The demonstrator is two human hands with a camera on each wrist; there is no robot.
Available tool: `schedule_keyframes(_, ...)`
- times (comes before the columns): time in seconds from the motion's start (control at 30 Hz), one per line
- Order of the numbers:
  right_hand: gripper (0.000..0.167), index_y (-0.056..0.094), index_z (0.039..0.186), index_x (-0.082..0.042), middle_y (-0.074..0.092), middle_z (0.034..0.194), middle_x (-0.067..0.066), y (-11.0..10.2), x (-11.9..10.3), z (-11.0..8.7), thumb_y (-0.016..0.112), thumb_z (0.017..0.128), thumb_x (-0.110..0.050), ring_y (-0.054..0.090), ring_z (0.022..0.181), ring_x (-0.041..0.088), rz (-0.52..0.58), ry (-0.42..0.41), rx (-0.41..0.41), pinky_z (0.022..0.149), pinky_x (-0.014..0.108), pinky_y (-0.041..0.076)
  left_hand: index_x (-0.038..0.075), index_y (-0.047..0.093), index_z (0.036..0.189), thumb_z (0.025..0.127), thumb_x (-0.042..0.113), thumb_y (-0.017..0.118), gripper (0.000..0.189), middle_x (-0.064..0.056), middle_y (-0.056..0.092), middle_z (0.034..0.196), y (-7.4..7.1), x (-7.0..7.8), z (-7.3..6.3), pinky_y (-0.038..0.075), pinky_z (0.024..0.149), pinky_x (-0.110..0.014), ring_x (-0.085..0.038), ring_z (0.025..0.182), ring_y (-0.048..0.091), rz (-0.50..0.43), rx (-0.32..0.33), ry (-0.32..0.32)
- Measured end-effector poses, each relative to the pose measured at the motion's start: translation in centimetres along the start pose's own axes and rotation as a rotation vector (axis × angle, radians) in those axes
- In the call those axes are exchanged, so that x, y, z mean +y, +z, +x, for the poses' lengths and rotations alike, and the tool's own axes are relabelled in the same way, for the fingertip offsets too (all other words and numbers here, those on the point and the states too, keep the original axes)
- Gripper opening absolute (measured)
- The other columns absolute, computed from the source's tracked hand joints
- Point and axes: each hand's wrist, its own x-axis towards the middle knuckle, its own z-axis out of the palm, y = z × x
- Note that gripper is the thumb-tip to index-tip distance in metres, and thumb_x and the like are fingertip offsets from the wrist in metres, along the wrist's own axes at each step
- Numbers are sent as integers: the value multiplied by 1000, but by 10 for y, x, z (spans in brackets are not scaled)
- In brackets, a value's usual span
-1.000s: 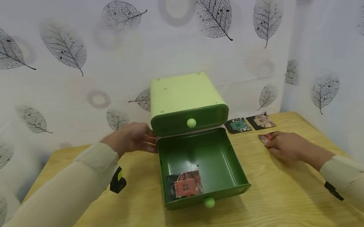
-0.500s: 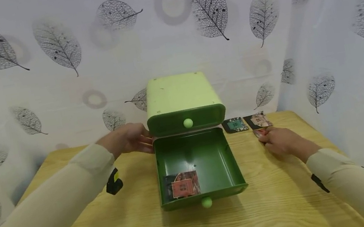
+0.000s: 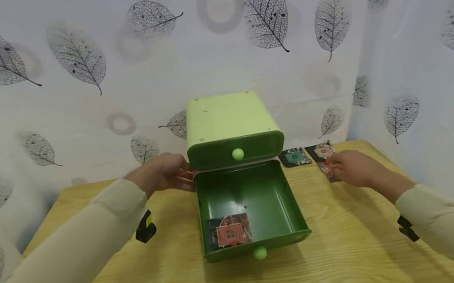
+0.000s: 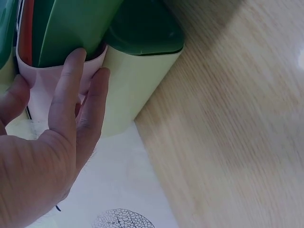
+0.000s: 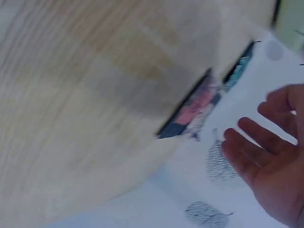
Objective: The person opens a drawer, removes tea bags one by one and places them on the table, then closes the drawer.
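Note:
In the head view a small cabinet with a pale yellow-green top [image 3: 224, 116] stands at the back of the table. Its green drawer [image 3: 264, 203] is pulled out, with a red-labelled packet [image 3: 230, 231] lying inside at the front left. My left hand [image 3: 166, 171] rests at the cabinet's left side. Up close its straight fingers [image 4: 61, 104] touch the pink shell [image 4: 40, 88] around the drawer. My right hand [image 3: 357, 167] is over another red packet [image 3: 329, 172]. In the right wrist view its relaxed fingers [image 5: 247, 147] appear apart from the packet [image 5: 192, 111].
A teal-labelled packet [image 3: 294, 156] and a pinkish-labelled packet [image 3: 323, 149] lie right of the cabinet. The upper green drawer front [image 3: 215, 154] is closed. A leaf-patterned curtain [image 3: 121, 104] stands behind the wooden table [image 3: 165, 282].
My right hand slid the red packet back and left, up against the pinkish one; its fingers now appear off it and more of that packet shows. The left hand stays against the cabinet.

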Motion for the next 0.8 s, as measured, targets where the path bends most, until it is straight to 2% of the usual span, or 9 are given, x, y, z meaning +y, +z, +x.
schedule_keyframes(0.1, 25, 70, 112, 3, 72, 98, 16, -13, -21, -2, 55, 99, -12, 67, 80, 28, 17, -20, 159, 73, 51, 57, -8, 34, 146, 102, 3, 42, 46, -33, 47, 142, -1, 0, 0, 60, 92, -39, -46, 126, 56, -6, 10, -3)
schedule_keyframes(0.17, 21, 72, 104, -2, 71, 87, 9, -20, -40, -2, 55, 99, -11, 64, 70, 19, 20, -74, 270, 67, 44, 57, -8, 33, 147, 102, 2, 43, 47, -33, 47, 142, -1, 0, -1, 60, 93, -39, -45, 126, 56, -10, 13, -4)
schedule_keyframes(0.3, 13, 73, 92, -8, 67, 74, -1, -26, -84, -3, 60, 92, -6, 58, 62, 9, -6, -305, 477, 56, 32, 52, -9, 32, 147, 102, 2, 42, 48, -33, 46, 143, -3, -1, -2, 60, 94, -40, -45, 125, 56, -13, 15, -6)
schedule_keyframes(0.4, 7, 72, 89, -10, 67, 74, -3, -26, -114, -5, 66, 86, -5, 61, 64, 8, -41, -475, 551, 57, 29, 52, -9, 31, 147, 102, 2, 42, 49, -34, 46, 143, -4, -3, -2, 59, 94, -40, -45, 125, 57, -18, 14, -4)
schedule_keyframes(0.47, 7, 71, 87, -11, 68, 75, -4, -26, -132, -8, 69, 83, -6, 62, 65, 7, -46, -550, 557, 58, 27, 53, -9, 30, 148, 101, 2, 42, 49, -34, 45, 143, -3, -3, -2, 59, 94, -40, -45, 126, 56, -27, 14, 0)
schedule_keyframes(0.6, 9, 72, 86, -13, 69, 79, -4, -24, -162, -13, 75, 80, -7, 64, 68, 6, -31, -635, 483, 57, 23, 55, -8, 31, 148, 101, 3, 42, 49, -33, 46, 143, 0, -3, -3, 59, 94, -40, -45, 126, 56, -21, 15, 6)
schedule_keyframes(0.67, 10, 73, 90, -13, 69, 83, -3, -24, -175, -13, 76, 82, -9, 65, 70, 7, -20, -643, 405, 60, 23, 56, -7, 32, 148, 101, 3, 43, 49, -33, 46, 143, 1, -2, -3, 60, 93, -40, -45, 126, 56, -16, 15, 10)
schedule_keyframes(0.8, 16, 74, 104, -10, 71, 97, 0, -24, -198, -10, 76, 88, -12, 68, 84, 11, 22, -593, 168, 71, 25, 59, -7, 32, 148, 102, 4, 44, 49, -33, 46, 143, 0, -2, -3, 60, 93, -40, -45, 125, 56, -19, 17, 9)
